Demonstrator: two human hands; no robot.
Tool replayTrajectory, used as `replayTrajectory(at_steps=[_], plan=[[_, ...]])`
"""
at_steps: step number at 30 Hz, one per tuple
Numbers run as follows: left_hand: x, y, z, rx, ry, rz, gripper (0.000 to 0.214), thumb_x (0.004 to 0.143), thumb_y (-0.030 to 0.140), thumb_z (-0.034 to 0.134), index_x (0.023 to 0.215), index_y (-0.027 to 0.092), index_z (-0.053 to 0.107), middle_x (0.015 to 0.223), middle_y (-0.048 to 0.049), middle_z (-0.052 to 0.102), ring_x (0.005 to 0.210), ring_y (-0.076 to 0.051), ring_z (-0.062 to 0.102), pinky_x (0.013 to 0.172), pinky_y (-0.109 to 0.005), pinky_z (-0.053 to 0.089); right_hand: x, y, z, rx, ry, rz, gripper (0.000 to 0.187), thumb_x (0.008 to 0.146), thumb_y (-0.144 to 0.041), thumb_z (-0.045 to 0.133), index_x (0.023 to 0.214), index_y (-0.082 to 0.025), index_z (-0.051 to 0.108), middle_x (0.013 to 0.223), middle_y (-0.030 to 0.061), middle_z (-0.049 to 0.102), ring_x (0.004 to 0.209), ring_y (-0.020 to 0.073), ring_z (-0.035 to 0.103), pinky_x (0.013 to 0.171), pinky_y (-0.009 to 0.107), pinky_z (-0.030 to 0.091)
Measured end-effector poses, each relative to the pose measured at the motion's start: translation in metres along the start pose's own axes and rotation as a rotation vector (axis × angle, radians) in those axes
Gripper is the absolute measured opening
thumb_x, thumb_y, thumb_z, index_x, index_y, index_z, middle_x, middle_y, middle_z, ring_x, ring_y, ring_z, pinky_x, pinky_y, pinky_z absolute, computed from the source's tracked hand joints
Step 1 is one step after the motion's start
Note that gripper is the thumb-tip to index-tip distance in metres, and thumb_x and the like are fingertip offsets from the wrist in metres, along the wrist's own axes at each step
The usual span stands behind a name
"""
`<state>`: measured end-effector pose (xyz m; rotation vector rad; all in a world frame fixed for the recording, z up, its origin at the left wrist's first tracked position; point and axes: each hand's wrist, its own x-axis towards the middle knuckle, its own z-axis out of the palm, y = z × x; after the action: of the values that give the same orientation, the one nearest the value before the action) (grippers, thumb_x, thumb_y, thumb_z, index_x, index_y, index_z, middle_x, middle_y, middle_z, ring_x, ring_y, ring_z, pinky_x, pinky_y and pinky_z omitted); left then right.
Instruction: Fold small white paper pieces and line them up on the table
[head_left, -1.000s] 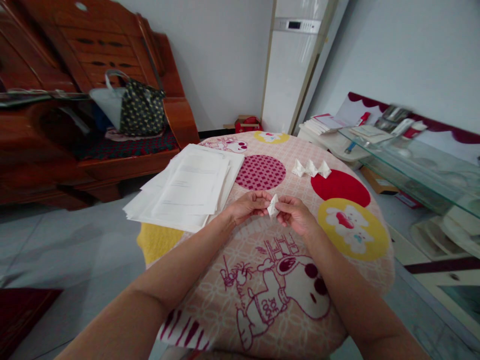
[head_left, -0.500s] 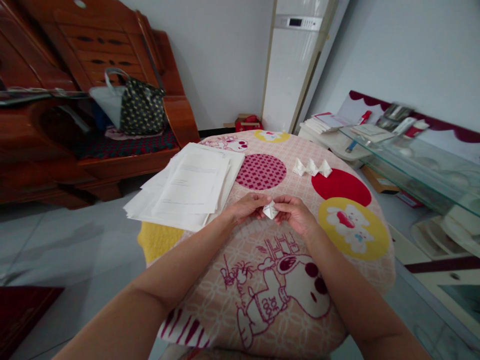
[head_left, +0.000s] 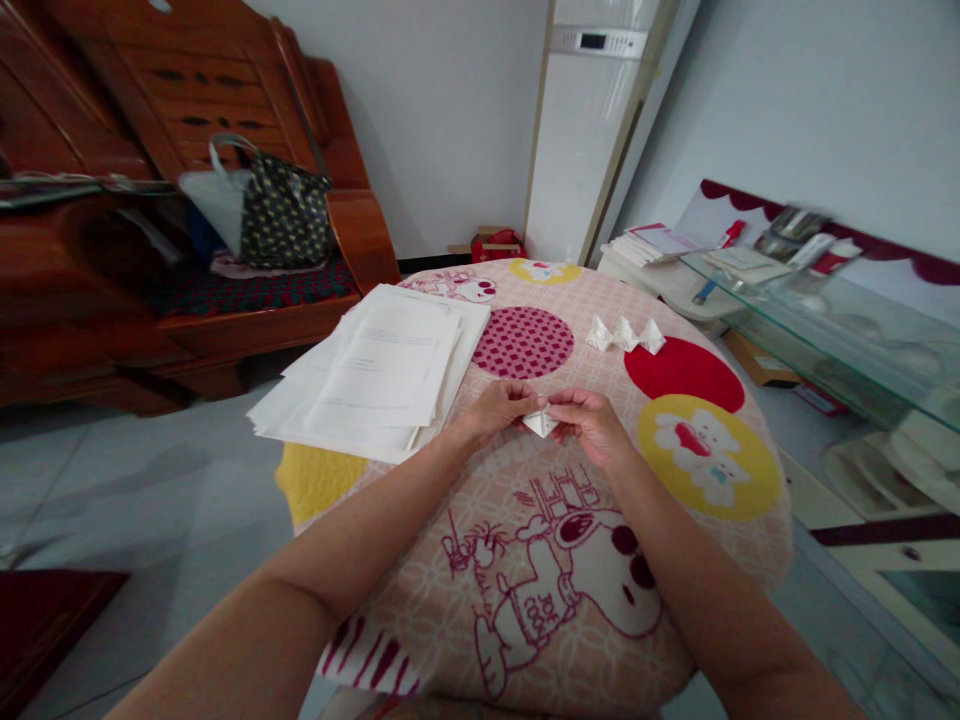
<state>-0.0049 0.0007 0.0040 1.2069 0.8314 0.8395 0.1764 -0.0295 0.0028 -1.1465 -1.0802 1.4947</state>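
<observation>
Between my two hands is a small piece of folded white paper [head_left: 540,424], pointed at its lower end. My left hand [head_left: 501,410] pinches its left side with thumb and fingers. On the other side, my right hand [head_left: 586,418] grips the paper, its thumb near the top edge. The fingertips cover part of the folds. Farther back on the table, three folded paper shapes [head_left: 625,335] stand in a row beside a red circle on the cloth. A stack of white printed sheets [head_left: 375,370] lies to the left of my hands.
The round table wears a patterned cloth [head_left: 450,530]. At the right stands a glass-topped stand [head_left: 847,330] with papers and small items on it. A wooden sofa [head_left: 187,330] with a patterned bag [head_left: 285,212] is at the left, and a white floor-standing air conditioner [head_left: 581,150] at the back.
The folded paper has tilted a little and looks flatter and wider between my fingers. Both hands have stayed in nearly the same place, with small finger shifts.
</observation>
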Motion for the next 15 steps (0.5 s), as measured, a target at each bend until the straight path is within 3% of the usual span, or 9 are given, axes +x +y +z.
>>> replayTrajectory(at_steps=[7,15], plan=[[0.0013,-0.0026,-0.0029,0.013,-0.038,-0.021,0.041,0.063,0.045,0.088,0.082,0.013,0.070,0.070,-0.0013,0.064,0.060,-0.009,0.053,0.054,-0.022,0.035,0.0022,0.0016,-0.0016,-0.061,0.029,-0.077,0.027,0.060,-0.031,0.084,0.081,-0.017,0.073,0.070,0.0026,0.073,0.057,0.0144,0.064,0.051,0.026,0.050],[0.0034,-0.0034,-0.0067,0.027,-0.146,-0.052,0.052,0.064,0.041,0.089,0.105,0.012,0.074,0.084,-0.0040,0.070,0.061,-0.009,0.054,0.055,-0.022,0.039,0.0005,-0.0048,-0.0018,-0.205,0.047,-0.234,0.027,0.062,-0.029,0.081,0.085,-0.019,0.072,0.077,0.0027,0.075,0.063,0.0145,0.066,0.062,0.028,0.055]])
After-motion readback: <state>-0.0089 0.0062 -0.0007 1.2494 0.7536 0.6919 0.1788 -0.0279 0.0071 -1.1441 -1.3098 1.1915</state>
